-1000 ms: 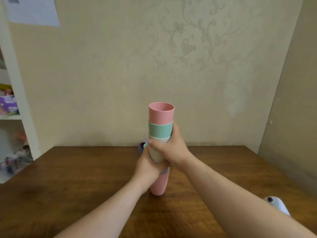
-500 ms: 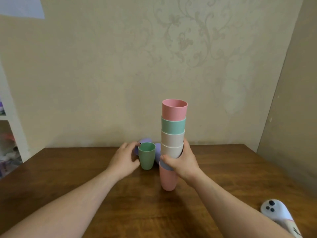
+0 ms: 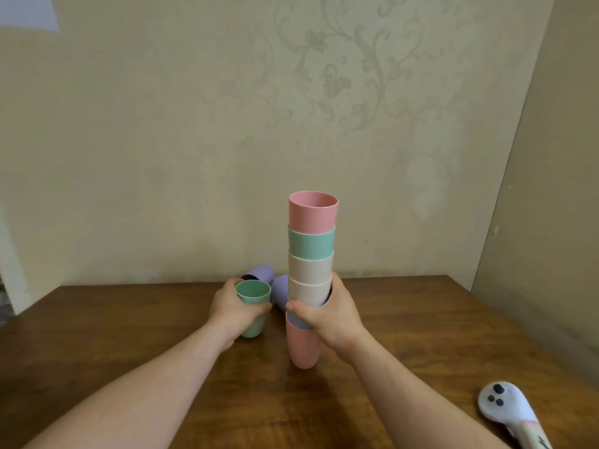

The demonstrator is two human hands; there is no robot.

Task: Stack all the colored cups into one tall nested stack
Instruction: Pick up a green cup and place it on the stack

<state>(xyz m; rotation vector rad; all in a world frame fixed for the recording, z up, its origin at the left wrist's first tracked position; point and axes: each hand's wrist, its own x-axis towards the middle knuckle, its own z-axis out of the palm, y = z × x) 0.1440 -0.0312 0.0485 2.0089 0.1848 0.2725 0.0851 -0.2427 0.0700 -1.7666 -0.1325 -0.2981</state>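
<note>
The main risk from here is the tall stack [image 3: 310, 273] tipping: it stands on the narrow base of its lowest pink cup on the tabletop [image 3: 421, 319], and it is steadied only by the right hand [image 3: 327, 314], whose fingers [image 3: 299, 311] are wrapped around it low down, at the lilac cup just above that pink base. If the person drops the next cup in from above with any sideways push, the upper cups would likely lean or topple, since nothing holds them near the top. The left hand [image 3: 233, 311] is clenched around a loose green cup [image 3: 253, 311], which sits upright just left of the stack with its base apparently on the wood; a hurried lift could knock the lilac cups [image 3: 264, 275] lying on their sides behind it, and they look free to roll. The white controller [image 3: 505, 408] near the right forearm seems well clear. The stack itself shows, from the top down, a pink cup, a mint green one, two cream ones, a lilac one mostly hidden by the hand, and the pink base. The cups are plain, matte, tapered and open end up, each nested only partly into the one below, so the column is tall and looks very slightly bowed.
</note>
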